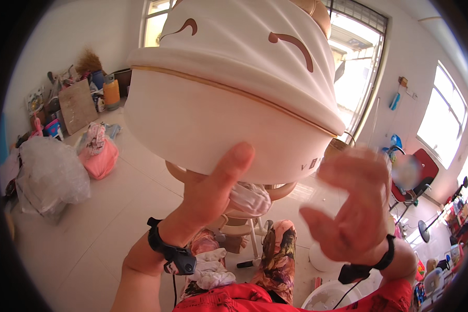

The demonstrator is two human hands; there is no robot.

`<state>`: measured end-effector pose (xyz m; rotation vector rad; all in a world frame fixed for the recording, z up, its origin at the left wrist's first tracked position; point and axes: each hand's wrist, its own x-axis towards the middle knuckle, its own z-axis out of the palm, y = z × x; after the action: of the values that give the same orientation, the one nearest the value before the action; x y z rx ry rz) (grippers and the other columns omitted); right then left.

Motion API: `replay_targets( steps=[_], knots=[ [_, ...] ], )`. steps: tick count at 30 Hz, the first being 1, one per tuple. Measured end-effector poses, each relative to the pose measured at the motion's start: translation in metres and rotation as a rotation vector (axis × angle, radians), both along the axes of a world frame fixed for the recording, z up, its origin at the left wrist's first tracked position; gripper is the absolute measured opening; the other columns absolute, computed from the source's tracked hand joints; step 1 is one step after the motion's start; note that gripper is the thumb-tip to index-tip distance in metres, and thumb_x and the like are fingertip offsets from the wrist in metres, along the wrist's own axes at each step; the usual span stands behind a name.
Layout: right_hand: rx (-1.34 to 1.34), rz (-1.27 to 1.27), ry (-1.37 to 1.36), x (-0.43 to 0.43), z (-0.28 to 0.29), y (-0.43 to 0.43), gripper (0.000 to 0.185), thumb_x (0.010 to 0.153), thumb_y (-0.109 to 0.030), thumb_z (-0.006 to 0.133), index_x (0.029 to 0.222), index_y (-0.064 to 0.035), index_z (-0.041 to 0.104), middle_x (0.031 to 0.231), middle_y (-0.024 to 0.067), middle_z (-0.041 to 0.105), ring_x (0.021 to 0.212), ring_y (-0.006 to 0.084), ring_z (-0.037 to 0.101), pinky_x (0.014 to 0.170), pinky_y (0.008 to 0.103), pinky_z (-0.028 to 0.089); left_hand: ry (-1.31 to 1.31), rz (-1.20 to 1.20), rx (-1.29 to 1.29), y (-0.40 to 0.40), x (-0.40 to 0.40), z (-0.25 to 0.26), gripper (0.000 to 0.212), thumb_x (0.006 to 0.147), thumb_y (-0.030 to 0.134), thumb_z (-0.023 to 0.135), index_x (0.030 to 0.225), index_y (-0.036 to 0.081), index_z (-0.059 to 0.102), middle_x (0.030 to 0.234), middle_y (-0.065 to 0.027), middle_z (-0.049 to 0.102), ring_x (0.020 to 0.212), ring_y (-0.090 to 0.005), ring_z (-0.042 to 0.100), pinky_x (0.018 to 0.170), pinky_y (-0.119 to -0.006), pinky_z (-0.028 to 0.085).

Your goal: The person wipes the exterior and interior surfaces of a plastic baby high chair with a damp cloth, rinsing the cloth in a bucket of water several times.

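Observation:
A large white rounded object (226,113) with a gold trim line and brown curved marks fills the upper middle of the view, tilted. My left hand (214,183) is under its lower edge, thumb against its front wall, with a whitish cloth (251,199) beside the palm. To the right, my right hand (351,206) is raised near the object's lower right side, blurred, fingers apart and holding nothing visible. Tan curved parts and a pale stand (238,228) show beneath the object. Another crumpled white cloth (210,269) lies on my thigh.
Plastic bags (52,175) and a pink bag (99,156) lie on the tiled floor at left, near a leaning board (78,105) and an orange gas cylinder (111,93). A white basin (329,296) sits at lower right; a red chair (421,171) stands farther right.

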<state>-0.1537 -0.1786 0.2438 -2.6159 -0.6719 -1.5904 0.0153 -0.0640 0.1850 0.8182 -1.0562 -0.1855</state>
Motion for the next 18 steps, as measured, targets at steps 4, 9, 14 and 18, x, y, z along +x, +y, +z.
replay_targets(
  steps=[4, 9, 14, 18],
  knots=[
    [0.142, -0.011, -0.108, 0.020, 0.011, -0.001, 0.048, 0.076, -0.003, 0.073, 0.118, 0.0045, 0.053, 0.116, 0.0152, 0.052, 0.110, 0.0237, 0.049, 0.097, 0.0360, 0.037, 0.063, -0.153, -0.100, -0.009, -0.018, -0.007, 0.034, 0.094, 0.023, 0.063, 0.118, -0.002, 0.059, 0.106, -0.0069, 0.065, 0.092, -0.0134, 0.064, 0.079, -0.027, 0.054],
    [0.216, -0.050, -0.196, 0.027, 0.005, 0.001, 0.052, 0.074, -0.004, 0.075, 0.120, 0.0020, 0.052, 0.116, 0.0105, 0.053, 0.108, 0.0194, 0.051, 0.096, 0.0345, 0.038, 0.062, -0.163, -0.145, -0.019, -0.020, -0.019, 0.031, 0.095, 0.021, 0.062, 0.116, -0.001, 0.060, 0.103, -0.0053, 0.065, 0.088, -0.0107, 0.062, 0.072, -0.025, 0.052],
    [0.394, -0.154, -0.050, 0.029, 0.012, 0.013, 0.042, 0.075, 0.005, 0.067, 0.115, 0.0001, 0.054, 0.108, 0.0052, 0.056, 0.099, 0.0122, 0.054, 0.084, 0.0244, 0.044, -0.024, -0.095, -0.224, -0.020, -0.022, -0.021, 0.026, 0.095, 0.018, 0.061, 0.113, -0.001, 0.063, 0.100, -0.0038, 0.065, 0.085, -0.0088, 0.060, 0.070, -0.024, 0.050],
    [0.357, -0.157, -0.011, 0.029, 0.014, 0.005, 0.033, 0.077, 0.005, 0.063, 0.109, 0.0003, 0.055, 0.104, 0.0031, 0.057, 0.096, 0.0103, 0.054, 0.082, 0.0230, 0.044, -0.099, -0.020, -0.233, -0.018, -0.019, -0.017, 0.025, 0.096, 0.018, 0.061, 0.111, -0.002, 0.064, 0.097, -0.0045, 0.066, 0.084, -0.0104, 0.061, 0.071, -0.025, 0.050]
  ],
)
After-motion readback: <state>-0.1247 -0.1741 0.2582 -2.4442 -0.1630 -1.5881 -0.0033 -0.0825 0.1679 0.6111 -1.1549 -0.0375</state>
